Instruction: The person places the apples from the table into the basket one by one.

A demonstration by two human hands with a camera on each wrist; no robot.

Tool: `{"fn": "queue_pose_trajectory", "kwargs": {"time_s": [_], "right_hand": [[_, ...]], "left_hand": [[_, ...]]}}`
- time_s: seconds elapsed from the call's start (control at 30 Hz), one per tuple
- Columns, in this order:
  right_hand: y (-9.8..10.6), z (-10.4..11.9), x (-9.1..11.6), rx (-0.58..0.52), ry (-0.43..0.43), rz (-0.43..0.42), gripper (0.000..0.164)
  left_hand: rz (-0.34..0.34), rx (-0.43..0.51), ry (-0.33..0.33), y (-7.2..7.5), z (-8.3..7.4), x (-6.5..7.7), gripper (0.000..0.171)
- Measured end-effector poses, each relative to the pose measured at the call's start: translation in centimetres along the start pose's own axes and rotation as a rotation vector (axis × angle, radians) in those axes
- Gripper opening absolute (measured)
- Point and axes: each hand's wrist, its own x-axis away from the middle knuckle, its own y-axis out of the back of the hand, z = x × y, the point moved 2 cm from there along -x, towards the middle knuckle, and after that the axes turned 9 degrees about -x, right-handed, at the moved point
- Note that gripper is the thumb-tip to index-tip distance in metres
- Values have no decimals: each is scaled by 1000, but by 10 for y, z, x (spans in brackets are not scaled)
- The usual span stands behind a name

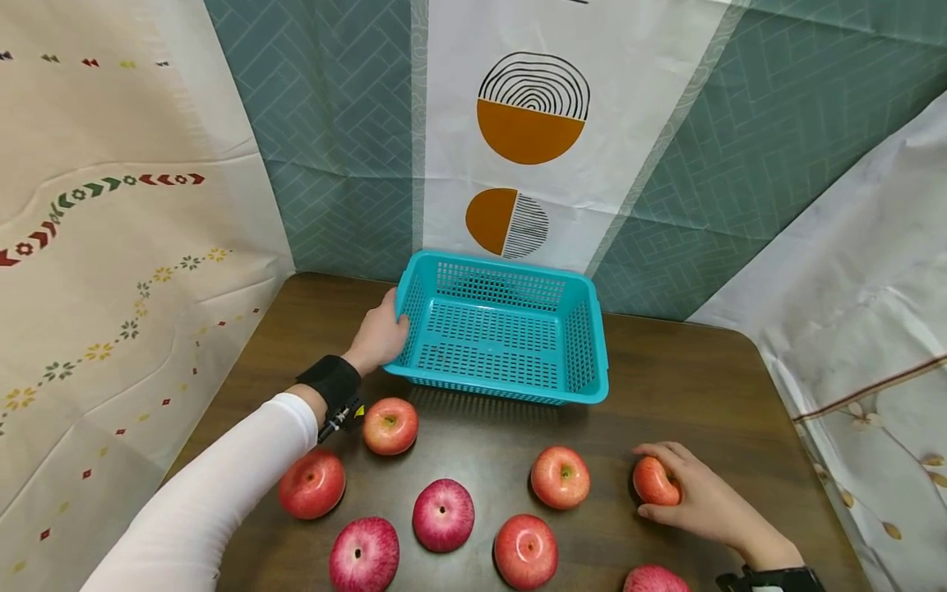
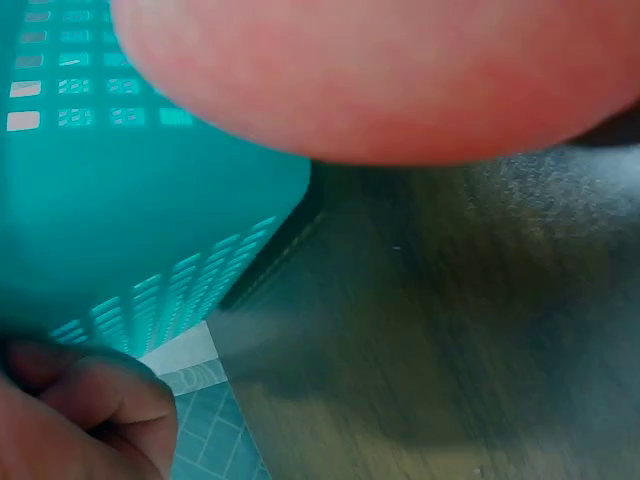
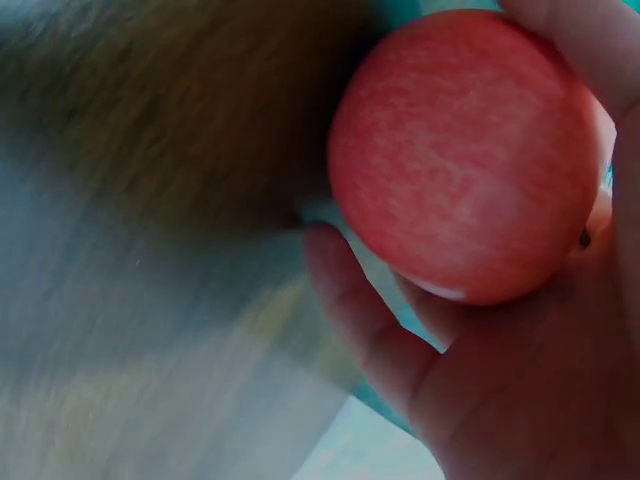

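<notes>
A turquoise plastic basket (image 1: pixel 488 341) stands at the back of the table with nothing in it. My left hand (image 1: pixel 381 331) grips its left rim, thumb on the inner side; in the left wrist view curled fingers (image 2: pixel 110 410) show by the basket wall (image 2: pixel 130 210). At the right of the table my right hand (image 1: pixel 699 497) holds a red apple (image 1: pixel 655 481), its fingers and thumb curled round the sides. The right wrist view shows that apple (image 3: pixel 465 160) between the thumb and fingers (image 3: pixel 365 310), with part of the grip cut off by the frame.
Several apples lie on the brown table (image 1: pixel 459 436): one (image 1: pixel 390 426) just below the left wrist, one (image 1: pixel 560 478) in the middle, and a darker one (image 1: pixel 443 515) nearer the front. Another apple (image 1: pixel 654 580) is cut off below my right hand. Patterned cloth (image 1: pixel 340 148) hangs behind.
</notes>
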Motion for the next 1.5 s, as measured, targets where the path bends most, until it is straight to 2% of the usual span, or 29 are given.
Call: {"fn": "queue_pose_trajectory", "kwargs": {"time_s": [0.13,0.33,0.5,0.73,1.0,1.2,1.5], "right_hand": [[-3,-2,0,-44,-9,-26,67],[-6,-3,0,-61,-58,-56,63],[-8,-5,1,-48,-66,-62,62],[-7,-5,1,-16,-36,-69,61],[-5,-6,-1,22,-10,-30,61],[6,-4,-9,47,4,-8,62],[34,10,-33,62,35,-37,64]], "left_hand": [[1,-102,-20,1,-4,0,60],[2,-153,-17,2,-8,0,61],[4,-176,8,1,-7,0,62],[-17,-185,6,-1,-7,-3,61],[-29,-179,9,-3,-4,-3,60],[-29,-187,11,-2,-6,-2,59],[-20,-197,26,1,-10,1,59]]}}
